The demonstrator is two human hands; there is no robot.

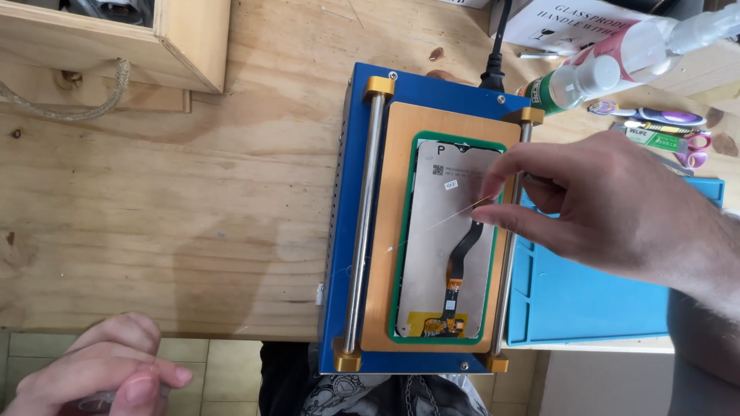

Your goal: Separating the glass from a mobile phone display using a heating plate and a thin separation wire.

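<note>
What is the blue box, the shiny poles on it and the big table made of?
The blue box looks like painted metal: smooth, even blue with small screws at its corners. The poles look like polished steel, silvery and reflective, held in gold-coloured end blocks that may be brass or anodised metal. The table is bare wood, pale with visible grain and knots.

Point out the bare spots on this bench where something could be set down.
Widest bare patch: the wooden bench between the wooden box and the blue machine. The blue mat under the right hand is partly free. Top right is crowded with bottles and scissors.
</note>
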